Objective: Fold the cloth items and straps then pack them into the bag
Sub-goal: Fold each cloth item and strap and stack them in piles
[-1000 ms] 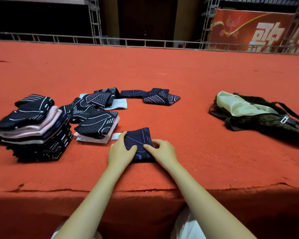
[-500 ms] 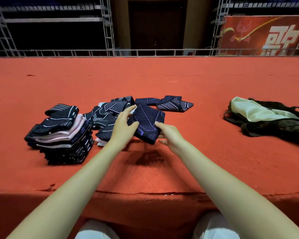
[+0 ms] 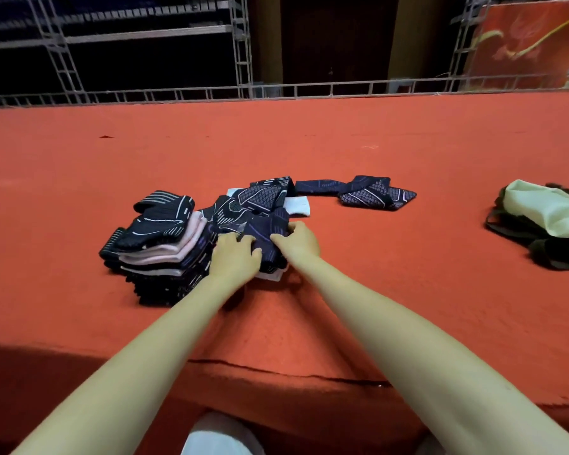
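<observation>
A folded dark navy cloth [image 3: 266, 236] with purple lines lies on top of a low pile of folded cloths. My left hand [image 3: 235, 257] rests on its near left side, fingers spread. My right hand [image 3: 297, 242] grips its right edge, thumb curled over the top. A taller stack of folded dark and pink cloths [image 3: 158, 247] stands just left of them. Unfolded patterned cloths [image 3: 263, 198] lie behind, and another dark piece with a strap [image 3: 372, 193] lies farther right. The dark green bag [image 3: 546, 224] with pale lining lies at the right edge.
Everything sits on a red carpeted platform [image 3: 408, 274] whose front edge runs near my elbows. A metal truss railing [image 3: 276, 91] borders the far side, with a red banner [image 3: 532, 44] behind it at the right.
Both hands lifted the folded navy cloth off the carpet in front of me and carried it forward and left onto the low pile beside the tall stack.
</observation>
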{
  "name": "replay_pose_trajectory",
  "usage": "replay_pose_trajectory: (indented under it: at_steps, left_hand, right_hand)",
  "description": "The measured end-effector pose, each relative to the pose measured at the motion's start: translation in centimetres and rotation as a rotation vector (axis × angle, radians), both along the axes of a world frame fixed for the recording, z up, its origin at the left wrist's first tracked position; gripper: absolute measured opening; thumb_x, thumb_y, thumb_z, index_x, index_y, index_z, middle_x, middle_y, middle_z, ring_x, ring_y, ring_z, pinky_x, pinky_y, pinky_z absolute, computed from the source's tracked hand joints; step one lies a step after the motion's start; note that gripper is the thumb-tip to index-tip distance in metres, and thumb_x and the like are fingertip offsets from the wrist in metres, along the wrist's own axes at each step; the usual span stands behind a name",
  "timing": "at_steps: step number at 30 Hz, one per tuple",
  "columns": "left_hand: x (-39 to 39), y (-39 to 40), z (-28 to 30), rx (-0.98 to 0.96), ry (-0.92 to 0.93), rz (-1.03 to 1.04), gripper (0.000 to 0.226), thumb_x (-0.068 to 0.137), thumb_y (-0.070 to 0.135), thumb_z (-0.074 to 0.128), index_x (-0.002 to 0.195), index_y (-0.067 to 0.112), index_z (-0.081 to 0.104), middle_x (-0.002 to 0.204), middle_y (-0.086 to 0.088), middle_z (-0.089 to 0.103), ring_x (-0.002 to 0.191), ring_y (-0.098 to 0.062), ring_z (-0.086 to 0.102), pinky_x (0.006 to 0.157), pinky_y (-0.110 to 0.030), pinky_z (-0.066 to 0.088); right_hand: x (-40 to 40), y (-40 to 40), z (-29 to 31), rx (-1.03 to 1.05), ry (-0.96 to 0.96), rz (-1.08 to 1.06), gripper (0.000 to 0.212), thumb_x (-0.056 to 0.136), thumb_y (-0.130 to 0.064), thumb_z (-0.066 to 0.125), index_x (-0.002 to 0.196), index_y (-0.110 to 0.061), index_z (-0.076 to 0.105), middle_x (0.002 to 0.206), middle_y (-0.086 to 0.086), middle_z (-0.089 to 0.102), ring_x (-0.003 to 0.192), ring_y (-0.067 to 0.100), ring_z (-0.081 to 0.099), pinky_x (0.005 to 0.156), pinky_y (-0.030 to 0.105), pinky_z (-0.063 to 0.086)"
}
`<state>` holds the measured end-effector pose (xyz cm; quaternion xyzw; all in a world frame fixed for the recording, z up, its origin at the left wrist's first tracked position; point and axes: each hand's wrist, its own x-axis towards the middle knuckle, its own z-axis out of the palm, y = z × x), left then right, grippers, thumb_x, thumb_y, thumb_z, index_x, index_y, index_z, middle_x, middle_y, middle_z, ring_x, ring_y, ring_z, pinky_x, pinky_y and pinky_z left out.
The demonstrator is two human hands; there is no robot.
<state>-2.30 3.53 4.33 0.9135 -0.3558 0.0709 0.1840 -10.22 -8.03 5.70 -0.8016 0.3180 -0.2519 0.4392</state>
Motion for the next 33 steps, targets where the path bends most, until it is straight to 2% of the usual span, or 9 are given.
replay_pose_trajectory:
  at_steps: [3,5,8,13,19,23,27,31,33]
  left_hand:
    - [-0.6,-0.2,1.1,-0.134,-0.091,-0.04,0.031,0.086,0.023,0.056,0.114,0.014,0.066,0.124,-0.013,0.051,0.123,-0.032,0.038,0.102,-0.038,0.034]
    - [-1.3,-1.4,2.3,-0.239,-0.05,-0.109,0.027,0.083,0.016,0.055,0.107,0.016,0.068,0.118,-0.009,0.055,0.119,-0.029,0.041,0.099,-0.035,0.036]
    - [-3.3,-4.8,3.8,-0.336,0.044,-0.216,0.024,0.083,0.015,0.055,0.101,0.021,0.069,0.113,-0.005,0.059,0.115,-0.026,0.046,0.094,-0.033,0.039]
    - [-2.4,-8.6,4.8,-0.222,-0.058,-0.207,0.027,0.083,0.021,0.055,0.107,0.023,0.068,0.117,-0.004,0.055,0.116,-0.026,0.045,0.097,-0.041,0.041]
    - [1.5,-10.3,1.9,-0.12,0.174,0.009,0.027,0.077,0.044,0.053,0.091,0.025,0.066,0.101,-0.007,0.066,0.103,-0.033,0.055,0.089,-0.04,0.047]
    - [1.8,-10.9,0.8,-0.198,0.126,0.01,0.028,0.077,0.046,0.053,0.09,0.025,0.067,0.096,-0.001,0.069,0.098,-0.027,0.06,0.085,-0.038,0.048]
    - [1.5,-10.0,0.5,-0.284,0.08,0.024,0.022,0.082,0.039,0.056,0.089,0.021,0.067,0.09,0.002,0.068,0.09,-0.022,0.059,0.073,-0.031,0.043]
    - [0.9,-9.7,0.7,-0.388,0.032,-0.019,0.018,0.084,0.036,0.056,0.093,0.025,0.067,0.097,0.006,0.065,0.096,-0.016,0.057,0.074,-0.028,0.04]
    - [0.4,-9.2,1.0,-0.457,-0.036,-0.063,0.017,0.086,0.032,0.056,0.098,0.025,0.067,0.101,0.007,0.062,0.101,-0.015,0.054,0.076,-0.026,0.038]
  right_hand:
    - [-1.0,-1.8,-0.5,-0.094,-0.073,-0.066,0.042,0.086,-0.026,0.058,0.125,-0.012,0.051,0.101,0.007,0.064,0.1,0.029,0.06,0.08,0.035,0.044]
    - [-1.8,-4.4,-0.7,-0.067,-0.076,-0.124,0.044,0.089,-0.023,0.054,0.13,-0.01,0.048,0.099,0.007,0.062,0.104,0.03,0.058,0.085,0.035,0.043]
    - [-3.3,-9.6,-0.9,0.019,-0.053,-0.271,0.044,0.091,-0.021,0.05,0.133,-0.008,0.047,0.12,0.014,0.061,0.115,0.03,0.054,0.093,0.032,0.04]
    - [-6.4,-18.6,-1.8,-0.037,0.048,-0.416,0.042,0.091,-0.023,0.049,0.13,-0.008,0.051,0.13,0.013,0.057,0.121,0.03,0.052,0.096,0.032,0.039]
    - [-5.1,-26.6,-2.9,-0.217,0.272,-0.494,0.042,0.09,-0.028,0.051,0.123,-0.001,0.055,0.126,0.022,0.055,0.121,0.038,0.047,0.097,0.039,0.04]
    - [-2.7,-29.8,-3.5,-0.269,0.403,-0.482,0.053,0.091,-0.039,0.054,0.128,-0.001,0.046,0.135,0.021,0.043,0.129,0.036,0.034,0.102,0.043,0.035]
    - [-2.3,-31.2,-5.0,-0.286,0.483,-0.413,0.044,0.09,-0.041,0.054,0.126,-0.016,0.054,0.131,0.015,0.053,0.127,0.034,0.039,0.102,0.041,0.033]
    - [-3.3,-30.3,-4.9,-0.4,0.394,-0.362,0.027,0.093,-0.026,0.053,0.116,-0.016,0.062,0.132,0.012,0.055,0.134,0.026,0.038,0.103,0.038,0.03]
    - [-4.5,-28.6,-4.5,-0.471,0.255,-0.313,0.024,0.093,-0.021,0.052,0.114,-0.013,0.062,0.127,0.013,0.059,0.126,0.029,0.046,0.1,0.038,0.033]
